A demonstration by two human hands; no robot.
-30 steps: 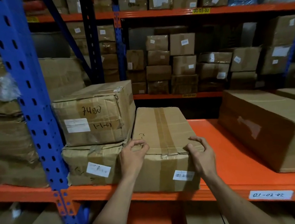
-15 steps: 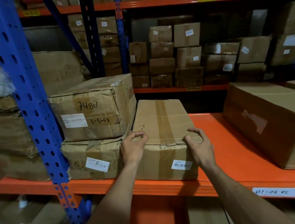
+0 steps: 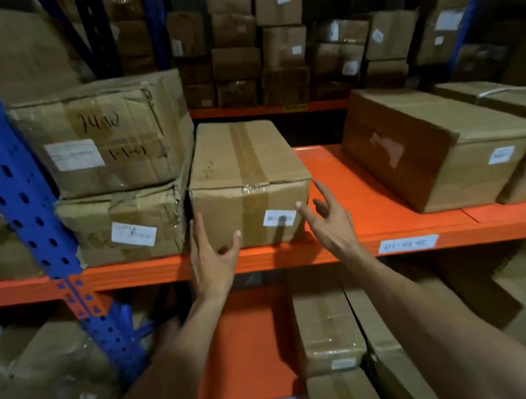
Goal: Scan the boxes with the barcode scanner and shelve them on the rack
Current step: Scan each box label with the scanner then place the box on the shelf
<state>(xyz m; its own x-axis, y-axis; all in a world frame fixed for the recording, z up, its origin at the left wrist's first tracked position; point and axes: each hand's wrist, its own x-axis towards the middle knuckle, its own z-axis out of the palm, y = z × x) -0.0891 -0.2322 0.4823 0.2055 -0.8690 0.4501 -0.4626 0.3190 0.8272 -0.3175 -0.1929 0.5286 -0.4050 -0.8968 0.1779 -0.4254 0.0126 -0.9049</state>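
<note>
A taped brown cardboard box (image 3: 245, 168) with a white barcode label (image 3: 279, 218) lies on the orange shelf (image 3: 370, 206) of the rack, tight against two stacked boxes on its left. My left hand (image 3: 210, 254) lies at the box's lower left front corner, fingers straight, thumb against the front face. My right hand (image 3: 326, 218) hovers by the box's right front corner with fingers spread, holding nothing. No barcode scanner is in view.
Two stacked worn boxes (image 3: 111, 170) stand left of it beside the blue upright (image 3: 7, 182). A large box (image 3: 439, 146) lies to the right, with bare orange shelf between. More boxes fill the rear rack (image 3: 270, 47) and the lower level (image 3: 329, 329).
Both hands have slid off the top front edge of the box and dropped lower, fingers now straightened. The box sits a little further back on the shelf. The view tilted downward.
</note>
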